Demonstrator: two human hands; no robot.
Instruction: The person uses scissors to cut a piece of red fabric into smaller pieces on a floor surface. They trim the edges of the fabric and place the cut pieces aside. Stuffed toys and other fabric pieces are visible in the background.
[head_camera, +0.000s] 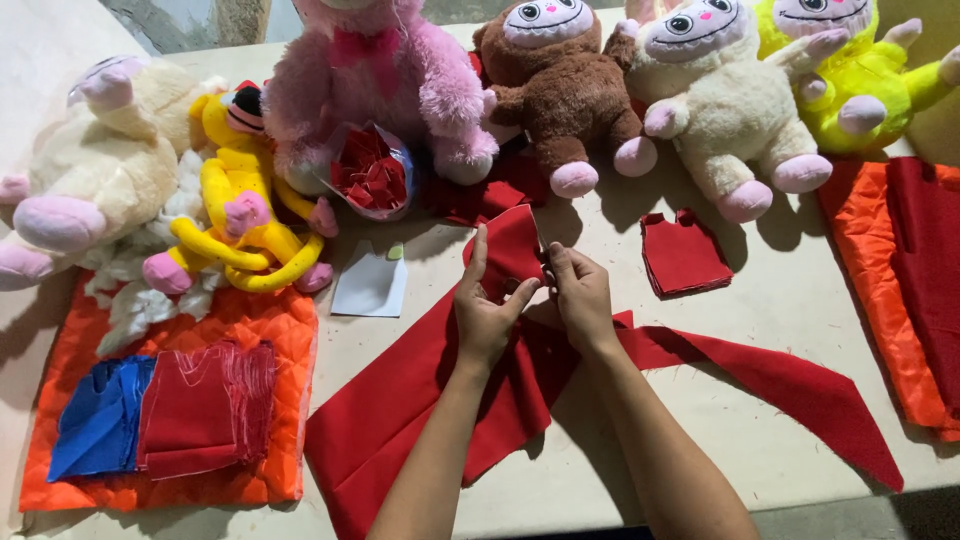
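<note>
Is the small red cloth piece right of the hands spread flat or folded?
Cannot tell. The small red piece lies flat on the table, apart from both hands, but its edges look layered.

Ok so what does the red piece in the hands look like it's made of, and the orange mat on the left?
Red piece: looks like matte woven cloth or felt; it folds softly, no shine. Orange mat: seemingly padded quilted synthetic fabric; stitched diamond puckers and a slight sheen. Both hands, left and right, pinch the piece.

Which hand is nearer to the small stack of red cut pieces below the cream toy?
The right hand. It is just left of the small red stack, with bare table between them. The left hand is farther left, beyond the right hand; both hold the red fabric.
</note>
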